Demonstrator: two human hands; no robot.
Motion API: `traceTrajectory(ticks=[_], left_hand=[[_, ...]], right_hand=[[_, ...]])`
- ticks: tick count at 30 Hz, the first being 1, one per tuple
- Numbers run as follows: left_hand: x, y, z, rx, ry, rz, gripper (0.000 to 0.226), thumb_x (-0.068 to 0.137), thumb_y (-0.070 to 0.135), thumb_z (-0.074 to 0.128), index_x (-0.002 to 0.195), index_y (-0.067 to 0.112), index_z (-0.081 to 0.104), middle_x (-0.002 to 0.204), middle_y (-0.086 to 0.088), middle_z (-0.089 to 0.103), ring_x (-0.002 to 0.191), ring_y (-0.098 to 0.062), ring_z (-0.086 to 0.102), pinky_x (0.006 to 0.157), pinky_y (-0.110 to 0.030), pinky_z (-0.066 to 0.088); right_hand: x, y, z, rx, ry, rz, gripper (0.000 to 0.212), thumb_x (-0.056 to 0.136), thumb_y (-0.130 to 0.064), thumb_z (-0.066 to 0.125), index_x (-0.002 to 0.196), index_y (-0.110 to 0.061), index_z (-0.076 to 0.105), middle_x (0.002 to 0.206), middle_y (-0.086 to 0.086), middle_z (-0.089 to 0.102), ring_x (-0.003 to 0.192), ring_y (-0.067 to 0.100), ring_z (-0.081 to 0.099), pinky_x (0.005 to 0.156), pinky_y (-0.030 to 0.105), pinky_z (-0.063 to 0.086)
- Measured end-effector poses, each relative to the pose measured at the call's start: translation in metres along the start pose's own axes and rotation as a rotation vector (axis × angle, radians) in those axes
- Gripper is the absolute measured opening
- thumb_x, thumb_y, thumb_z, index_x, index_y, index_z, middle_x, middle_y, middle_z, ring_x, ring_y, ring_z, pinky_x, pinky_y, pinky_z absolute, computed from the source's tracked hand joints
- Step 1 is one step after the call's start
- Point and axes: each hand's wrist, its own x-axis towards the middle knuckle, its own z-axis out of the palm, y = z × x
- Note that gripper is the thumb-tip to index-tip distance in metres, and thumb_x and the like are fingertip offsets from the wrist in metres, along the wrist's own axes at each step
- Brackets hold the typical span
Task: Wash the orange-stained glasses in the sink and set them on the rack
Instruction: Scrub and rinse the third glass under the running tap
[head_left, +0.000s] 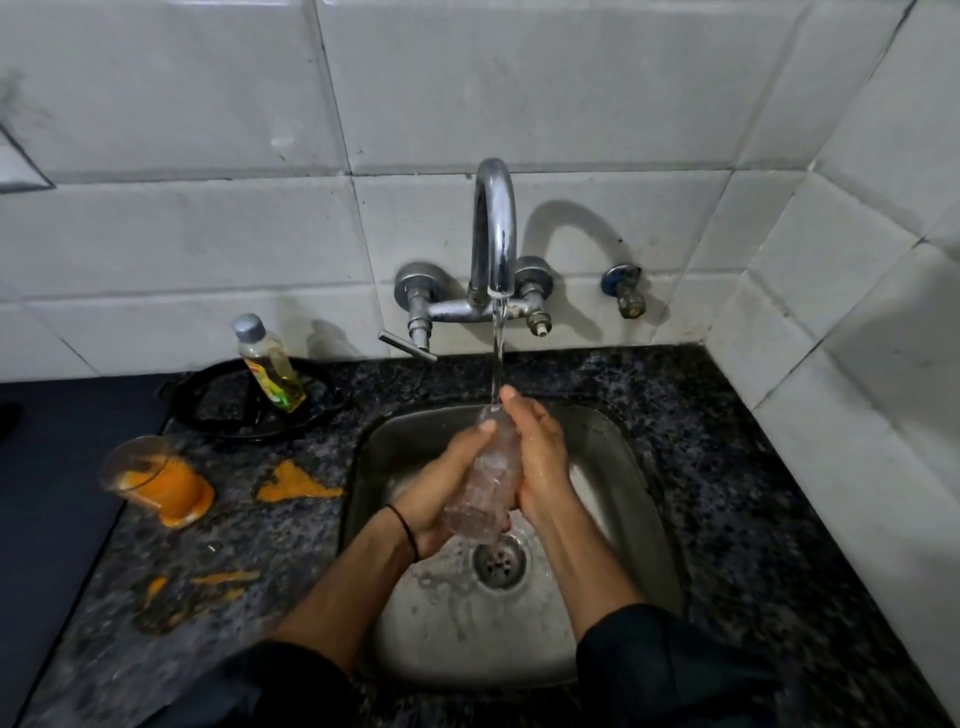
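1. A white tiled wall fills the upper half of the view and turns a corner on the right.
2. Below it runs a dark speckled stone countertop. At its left edge it meets a flat dark surface.
3. A steel sink is set into the countertop, wet inside, with a round drain in its floor.
4. A curved chrome faucet is mounted on the wall above the sink, and a thin stream of water falls from it. A small valve sits on the wall to its right.
5. A round black tray lies on the countertop left of the sink, and a bottle of yellow liquid stands tilted on it.
6. The stained glass stands near the tray in an orange puddle, with orange inside it. Orange spills mark the stone between it and the sink.
7. The clear glass is held tilted over the sink, its upper end under the stream.
8. The left hand curls its fingers around the glass from one side, and the right hand clasps the other side.
9. A black band circles the left wrist.
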Motion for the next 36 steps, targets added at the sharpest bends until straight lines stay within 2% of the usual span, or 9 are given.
traceTrajectory(ticks=[7, 13, 16, 19, 23, 26, 30, 33, 36], left_hand=[[0.035, -0.001, 0.004, 0.480, 0.452, 0.162, 0.048, 0.105, 0.050, 0.025, 0.152, 0.039, 0.034, 0.152, -0.002, 0.046, 0.135, -0.021, 0.047, 0.108, -0.033, 0.038], [0.045, -0.006, 0.015, 0.520, 0.431, 0.072, 0.061, 0.090, 0.063, 0.040, 0.134, 0.077, 0.000, 0.146, -0.012, 0.040, 0.136, -0.034, 0.039, 0.116, -0.052, 0.028], [0.039, -0.001, 0.020, 0.504, 0.514, 0.178, 0.069, 0.086, 0.067, 0.049, 0.139, 0.071, 0.005, 0.122, -0.007, 0.030, 0.120, -0.028, 0.036, 0.109, -0.050, 0.037], [0.045, 0.013, 0.013, 0.443, 0.535, 0.148, 0.076, 0.076, 0.089, 0.039, 0.143, 0.056, 0.026, 0.143, -0.005, 0.030, 0.133, -0.031, 0.033, 0.109, -0.052, 0.036], [0.064, 0.015, 0.001, 0.357, 0.503, 0.122, 0.082, 0.087, 0.080, 0.019, 0.124, 0.021, 0.062, 0.124, -0.017, 0.065, 0.115, -0.032, 0.061, 0.102, -0.054, 0.048], [0.053, 0.004, 0.014, 0.437, 0.462, 0.170, 0.085, 0.079, 0.080, 0.019, 0.135, 0.027, 0.054, 0.126, -0.008, 0.066, 0.114, -0.026, 0.063, 0.102, -0.050, 0.049], [0.032, 0.012, 0.025, 0.247, 0.277, 0.233, 0.069, 0.094, 0.060, 0.050, 0.154, 0.039, 0.022, 0.141, 0.014, 0.047, 0.124, -0.017, 0.057, 0.105, -0.048, 0.048], [0.039, 0.029, 0.019, 0.080, 0.258, 0.095, 0.058, 0.094, 0.066, 0.044, 0.133, 0.026, 0.058, 0.119, -0.007, 0.071, 0.103, -0.024, 0.070, 0.088, -0.046, 0.057], [0.053, 0.030, 0.014, 0.093, 0.432, 0.078, 0.069, 0.100, 0.064, 0.026, 0.109, 0.014, 0.072, 0.105, -0.017, 0.074, 0.099, -0.028, 0.070, 0.087, -0.038, 0.057]], right_hand=[[-0.007, 0.032, 0.017, -0.290, 0.098, 0.021, 0.055, 0.096, -0.043, 0.060, 0.143, -0.034, 0.034, 0.128, 0.004, 0.057, 0.107, 0.019, 0.062, 0.082, 0.035, 0.055], [0.011, 0.005, 0.011, -0.267, 0.084, 0.134, 0.041, 0.097, -0.059, 0.049, 0.118, -0.027, 0.062, 0.111, 0.006, 0.071, 0.098, 0.021, 0.070, 0.077, 0.036, 0.057], [0.009, -0.006, 0.005, -0.196, -0.034, 0.110, 0.045, 0.100, -0.060, 0.041, 0.122, -0.029, 0.065, 0.115, 0.002, 0.072, 0.092, 0.009, 0.071, 0.067, 0.024, 0.057], [0.004, -0.009, 0.006, -0.194, -0.099, 0.091, 0.042, 0.100, -0.057, 0.044, 0.136, -0.038, 0.054, 0.124, -0.005, 0.064, 0.092, 0.003, 0.064, 0.061, 0.019, 0.053], [0.001, 0.003, 0.026, -0.380, -0.064, -0.045, 0.056, 0.095, -0.042, 0.063, 0.142, -0.039, 0.032, 0.120, -0.005, 0.059, 0.106, 0.016, 0.063, 0.071, 0.023, 0.050], [0.011, 0.001, 0.031, -0.476, 0.126, -0.094, 0.044, 0.093, -0.051, 0.062, 0.122, -0.026, 0.040, 0.108, 0.002, 0.063, 0.094, 0.017, 0.065, 0.068, 0.028, 0.050], [0.015, -0.017, 0.016, -0.327, 0.054, 0.123, 0.052, 0.098, -0.065, 0.038, 0.112, -0.022, 0.064, 0.105, 0.009, 0.070, 0.092, 0.019, 0.066, 0.070, 0.033, 0.052], [0.013, -0.017, 0.015, -0.324, 0.058, 0.160, 0.055, 0.099, -0.066, 0.032, 0.096, -0.025, 0.069, 0.093, 0.007, 0.071, 0.085, 0.019, 0.067, 0.067, 0.032, 0.052], [0.011, -0.009, 0.026, -0.459, -0.019, 0.015, 0.039, 0.104, -0.053, 0.036, 0.127, -0.024, 0.048, 0.112, 0.002, 0.062, 0.093, 0.011, 0.061, 0.069, 0.024, 0.048]])
